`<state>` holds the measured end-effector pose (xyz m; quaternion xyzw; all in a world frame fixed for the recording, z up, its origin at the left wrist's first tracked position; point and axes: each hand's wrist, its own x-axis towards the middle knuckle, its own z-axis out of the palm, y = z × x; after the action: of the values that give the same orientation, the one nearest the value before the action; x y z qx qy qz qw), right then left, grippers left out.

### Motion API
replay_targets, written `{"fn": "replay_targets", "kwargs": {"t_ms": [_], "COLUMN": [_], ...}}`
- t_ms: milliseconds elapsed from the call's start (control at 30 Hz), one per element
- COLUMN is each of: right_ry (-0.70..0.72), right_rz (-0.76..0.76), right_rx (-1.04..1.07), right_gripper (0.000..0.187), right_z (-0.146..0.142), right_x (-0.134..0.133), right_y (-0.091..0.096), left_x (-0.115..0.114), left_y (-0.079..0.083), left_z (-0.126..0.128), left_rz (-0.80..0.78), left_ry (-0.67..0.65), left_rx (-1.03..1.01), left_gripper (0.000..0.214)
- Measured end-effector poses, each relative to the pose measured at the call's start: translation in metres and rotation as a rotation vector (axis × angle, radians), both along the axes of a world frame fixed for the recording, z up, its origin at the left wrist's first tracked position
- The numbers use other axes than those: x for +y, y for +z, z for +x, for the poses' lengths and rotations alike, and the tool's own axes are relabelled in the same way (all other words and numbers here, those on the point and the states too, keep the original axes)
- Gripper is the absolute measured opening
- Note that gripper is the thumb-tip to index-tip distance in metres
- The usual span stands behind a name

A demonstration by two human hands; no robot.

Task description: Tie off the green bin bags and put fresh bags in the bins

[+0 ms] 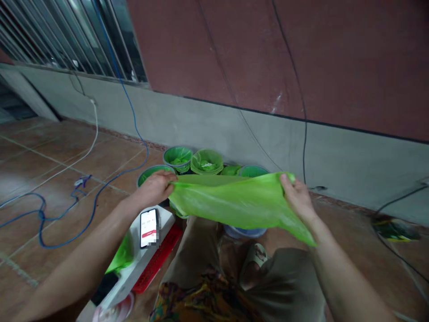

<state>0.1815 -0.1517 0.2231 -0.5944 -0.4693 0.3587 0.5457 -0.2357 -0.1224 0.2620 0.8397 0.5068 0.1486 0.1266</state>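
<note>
A green plastic bag (224,199) is stretched sideways between my two hands, its upper edge pulled taut and its lower right corner hanging. My left hand (158,185) pinches the bag's left end. At the opposite end, my right hand (297,194) grips the upper right corner, thumb on top. Behind the bag stand several bins lined with green bags, among them a bin at the back (178,156) and a paler one (207,162) beside it. Under the bag, part of a bluish round basin (246,231) shows near my feet.
To my left, a phone (148,228) lies on a white box (125,279) with a red side. More green plastic (121,255) rests by it. A blue cable (95,201) loops over the tiled floor. Grey wall (201,123) rises behind the bins; a black cable (402,197) runs at right.
</note>
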Motion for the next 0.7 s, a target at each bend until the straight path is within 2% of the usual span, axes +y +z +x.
{"fn": "replay_targets", "kwargs": {"t_ms": [33,100,167,200,233,300,400,467,533,567,633,700], "right_ry": [0.104,0.357,0.557,0.603,0.617,0.56,0.403,0.311,0.233,0.169,-0.006,-0.165], "right_rz": [-0.059,-0.145,-0.233,-0.28,-0.32,-0.377,-0.384,-0.379,-0.37,-0.364,-0.369,-0.391], "right_rx": [0.002,-0.065,-0.181,-0.244,-0.309,-0.45,-0.51,-0.324,-0.047,0.046,0.07,-0.03], "right_gripper": [0.042,0.043,0.041,0.035,0.028,0.019,0.019,0.023,0.027,0.028,0.026,0.025], "right_z": [-0.001,-0.003,-0.004,-0.004,-0.004,0.0,0.006,0.008,0.009,0.009,0.01,0.012], "right_x": [-0.006,-0.017,-0.026,-0.028,-0.03,-0.03,-0.027,-0.024,-0.019,-0.017,-0.009,-0.002], "right_y": [0.002,0.005,0.002,-0.002,-0.008,-0.023,-0.047,-0.064,-0.082,-0.091,-0.109,-0.127], "left_x": [0.004,0.013,0.021,0.024,0.025,0.025,0.02,0.016,0.013,0.011,0.009,0.008], "left_y": [-0.003,-0.01,-0.016,-0.02,-0.022,-0.027,-0.028,-0.028,-0.028,-0.03,-0.034,-0.041], "left_z": [0.0,0.0,0.003,0.006,0.011,0.023,0.04,0.046,0.048,0.049,0.049,0.054], "left_rz": [0.066,0.098,0.008,-0.054,-0.11,-0.202,-0.364,-0.542,-0.701,-0.731,-0.674,-0.553], "left_ry": [0.054,0.17,0.291,0.346,0.39,0.425,0.387,0.28,0.121,0.047,-0.032,-0.048], "left_rx": [-0.016,-0.18,-0.442,-0.566,-0.675,-0.849,-0.99,-0.929,-0.706,-0.549,-0.218,0.027], "left_gripper": [0.026,0.026,0.025,0.023,0.022,0.021,0.03,0.042,0.055,0.058,0.054,0.041]}}
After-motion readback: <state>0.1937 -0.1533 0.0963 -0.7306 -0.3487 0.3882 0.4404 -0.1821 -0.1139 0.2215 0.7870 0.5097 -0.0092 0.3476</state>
